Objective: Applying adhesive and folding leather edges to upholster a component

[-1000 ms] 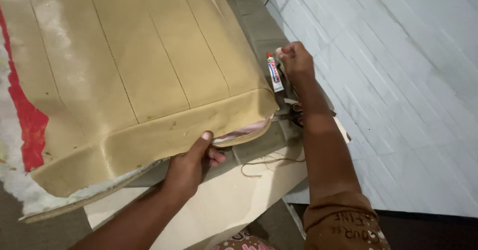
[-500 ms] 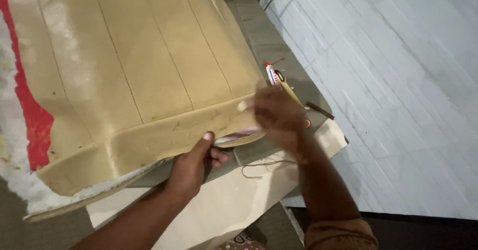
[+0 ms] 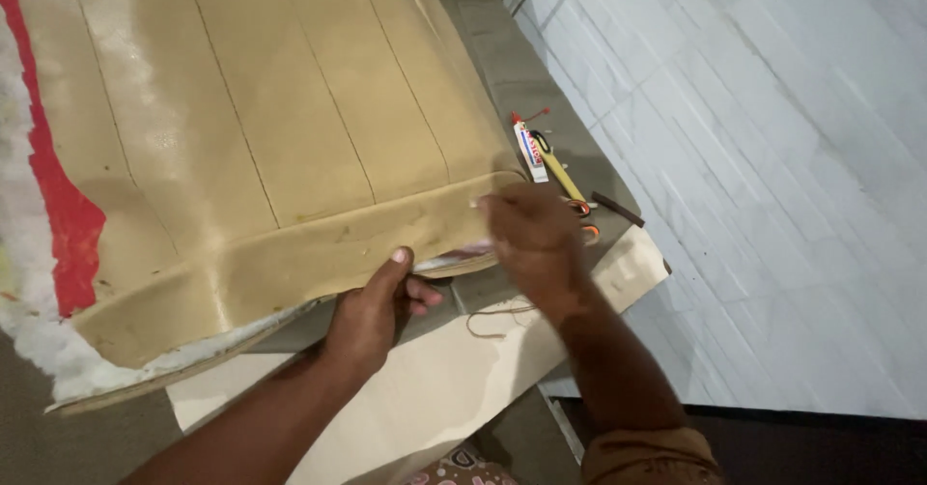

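Observation:
A large tan padded cover (image 3: 290,137) with stitched seams lies over the bench. My left hand (image 3: 372,311) grips its folded front edge, thumb on top and fingers underneath. Blurred by motion, my right hand (image 3: 531,239) rests at the cover's front right corner, its fingertips touching the edge. Whether it grips the edge is unclear. A small glue tube (image 3: 528,147) lies on the bench just beyond my right hand, beside a yellow-handled tool (image 3: 560,171).
A dark stick (image 3: 618,210) lies near the bench's right edge. A pale paper sheet (image 3: 435,388) hangs over the front, with a thin loop of thread (image 3: 492,321) on it. Red fabric (image 3: 58,205) and white foam (image 3: 29,330) show at the left. White tiled floor (image 3: 772,156) lies to the right.
My right hand set the glue tube down on the bench and moved back to the cover's front right corner. My left hand kept its grip on the edge.

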